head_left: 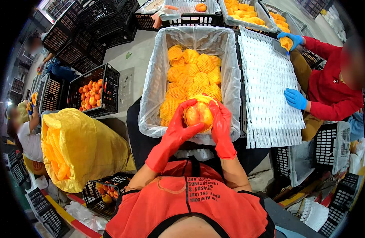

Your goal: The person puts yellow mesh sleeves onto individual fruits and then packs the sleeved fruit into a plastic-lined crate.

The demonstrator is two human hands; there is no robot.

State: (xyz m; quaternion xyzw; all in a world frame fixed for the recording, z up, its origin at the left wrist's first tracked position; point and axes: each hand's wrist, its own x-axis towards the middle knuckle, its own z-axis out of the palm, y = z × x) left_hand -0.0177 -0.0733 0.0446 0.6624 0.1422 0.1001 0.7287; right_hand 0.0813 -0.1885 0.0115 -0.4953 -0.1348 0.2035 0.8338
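Both my hands wear red rubber gloves. My left hand [181, 123] and my right hand [221, 123] are closed around the sides of a red-and-yellow peach [199, 115]. A yellow foam net sleeve shows behind and around the fruit's edge. The peach is held over the near end of a crate lined with clear plastic [149, 91]. Inside the crate lie several fruits in yellow foam nets [185, 81], packed close together. My palms and the far side of the peach are hidden.
White foam netting sheets [267, 87] lie right of the crate. Beyond them, a co-worker in red with blue gloves [296, 98] holds a netted fruit [286, 43]. To the left stand a black crate of bare peaches [91, 94] and a yellow sack of foam nets [91, 144]. Black crates [107, 20] are stacked behind.
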